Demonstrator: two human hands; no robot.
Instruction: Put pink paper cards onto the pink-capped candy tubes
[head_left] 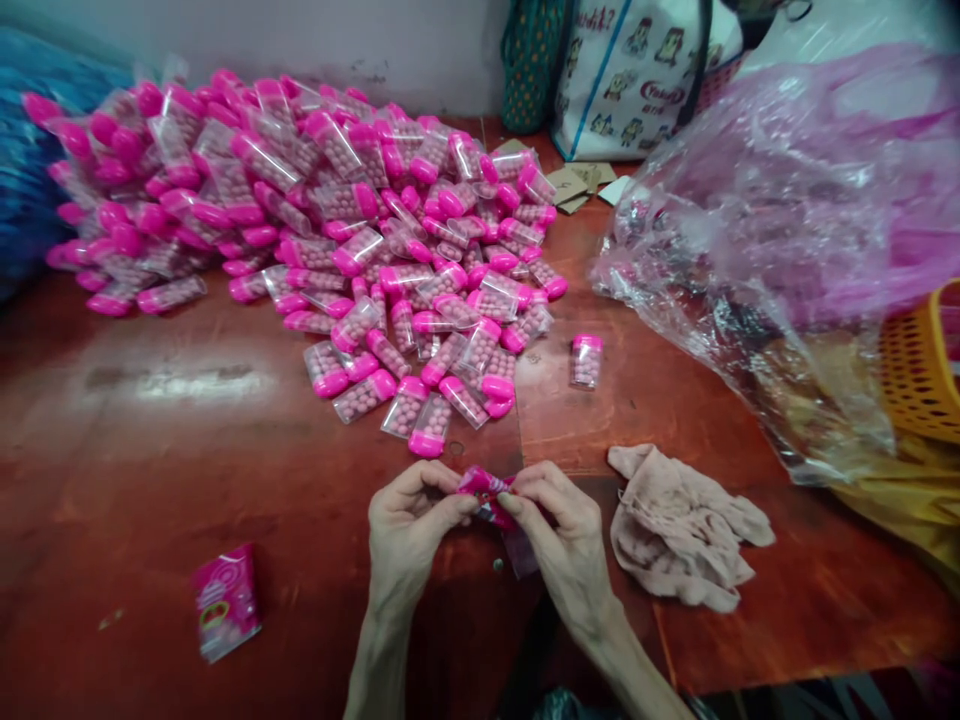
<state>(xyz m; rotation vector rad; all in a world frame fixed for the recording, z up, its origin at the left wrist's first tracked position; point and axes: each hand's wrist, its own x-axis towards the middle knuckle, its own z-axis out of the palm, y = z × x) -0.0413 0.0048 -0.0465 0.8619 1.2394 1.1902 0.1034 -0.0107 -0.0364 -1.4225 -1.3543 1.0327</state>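
Between my two hands, near the front middle of the table, is a small pink printed packet (484, 487). My left hand (416, 510) pinches its left side between thumb and fingers. On the right side, my right hand (559, 515) pinches it the same way. A clear piece of film hangs below the packet by my right fingers. Another pink packet (226, 603) lies flat at the left front. Just beyond my hands is a large heap of clear containers with pink caps (405, 275), filled with pale pink balls. One such container (586, 361) stands apart at the right.
A crumpled beige cloth (686, 530) lies right of my hands. Clear and pink plastic bags (750, 220) spread over the right side, beside a yellow basket (919, 365). A printed white bag (634, 80) and cardboard pieces (577, 185) are at the back. Blue plastic (37, 170) sits far left.
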